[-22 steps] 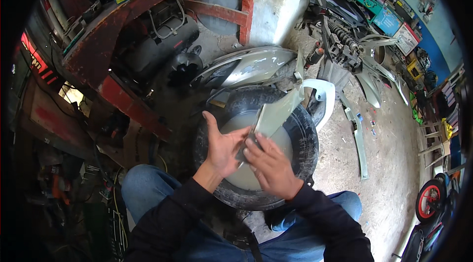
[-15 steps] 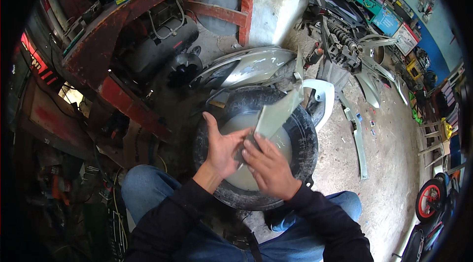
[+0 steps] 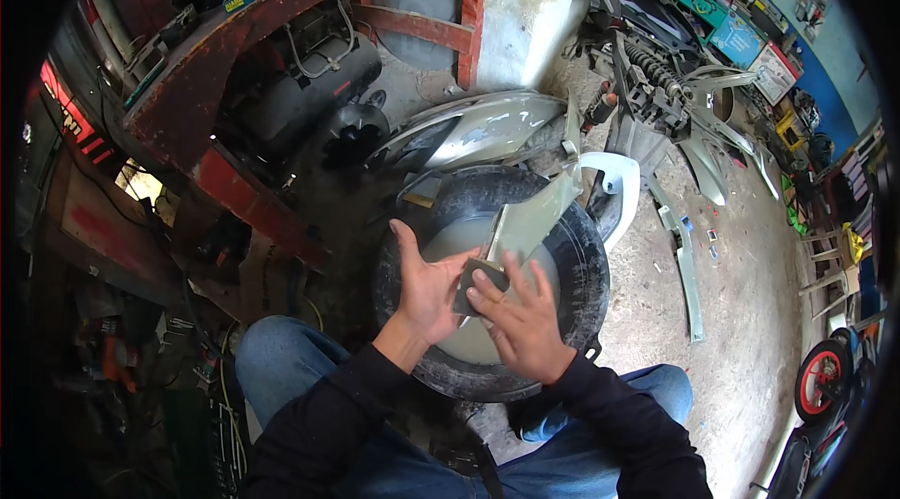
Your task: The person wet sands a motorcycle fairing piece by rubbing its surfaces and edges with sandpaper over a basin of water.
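At the far left stands a worn red surface (image 3: 178, 108), with a black tank (image 3: 314, 82) on the floor side beneath its curved edge. Below it and slightly right is my left knee (image 3: 281, 358), in blue denim.

Next is my left grip (image 3: 427, 297). It is spread wide, thumb upright and clear of the fingers. The fingers reach to the lower end of a pale grey-green panel (image 3: 536, 220); their tips are hidden, so I cannot tell how much they support.

Both grips are positioned over a round black tub (image 3: 583, 297) containing cloudy liquid (image 3: 459, 346). A larger silver panel (image 3: 487, 128) lies just behind the tub. The grey-green panel slants from between my grips toward the upper right, across the far side of the tub.

A small dark pad (image 3: 491, 268) lies against the lower end of the grey-green panel. My right grip (image 3: 530, 325) is open above it, back upward and fingers fanned: two fingertips rest on the pad, the others spread over the grey-green panel.

Right of the tub's upper rim is a white curved part (image 3: 621, 194). Farther right, a narrow pale strip (image 3: 689, 293) lies on the concrete floor (image 3: 745, 311). At the far right is a black wheel with a red rim (image 3: 817, 384).
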`<state>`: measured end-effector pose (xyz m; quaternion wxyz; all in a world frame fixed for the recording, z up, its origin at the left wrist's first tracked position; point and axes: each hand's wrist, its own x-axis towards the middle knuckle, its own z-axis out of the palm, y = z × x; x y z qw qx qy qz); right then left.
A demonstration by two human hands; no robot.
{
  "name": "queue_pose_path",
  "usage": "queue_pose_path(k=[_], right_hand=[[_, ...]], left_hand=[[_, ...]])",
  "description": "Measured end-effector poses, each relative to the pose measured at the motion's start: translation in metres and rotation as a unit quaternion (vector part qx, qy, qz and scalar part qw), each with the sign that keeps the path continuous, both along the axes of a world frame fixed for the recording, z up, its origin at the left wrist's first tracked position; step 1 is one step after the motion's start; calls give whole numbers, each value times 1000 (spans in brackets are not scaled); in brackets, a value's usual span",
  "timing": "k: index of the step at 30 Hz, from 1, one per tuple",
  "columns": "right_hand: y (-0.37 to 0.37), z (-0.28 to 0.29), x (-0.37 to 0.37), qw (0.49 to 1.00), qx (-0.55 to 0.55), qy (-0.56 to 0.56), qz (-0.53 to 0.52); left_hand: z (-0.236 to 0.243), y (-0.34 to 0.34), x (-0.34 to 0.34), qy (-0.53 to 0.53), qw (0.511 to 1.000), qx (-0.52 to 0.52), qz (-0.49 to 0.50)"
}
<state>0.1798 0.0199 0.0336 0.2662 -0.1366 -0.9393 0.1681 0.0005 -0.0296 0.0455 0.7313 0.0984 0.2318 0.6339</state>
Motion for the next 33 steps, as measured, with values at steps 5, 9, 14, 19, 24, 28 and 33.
queue_pose_path(k=[5,9,14,19,24,28,33], right_hand=[[46,5,-11,972,-199,81,-95],[53,1,-4,922,-350,143,-81],[52,28,-1,773,-556,282,-117],[34,50,-1,649,-682,316,-120],[25,32,-3,727,-639,226,-107],[22,26,-11,763,-604,197,-117],[27,29,-22,803,-544,190,-150]], left_hand=[[-15,-4,5,183,982,43,17],[-20,-10,10,268,950,160,-6],[-8,-10,11,383,910,161,-4],[-17,-7,10,380,914,139,11],[-15,-7,14,361,923,133,11],[-5,-10,17,379,920,105,-9],[-13,-8,20,367,923,112,34]])
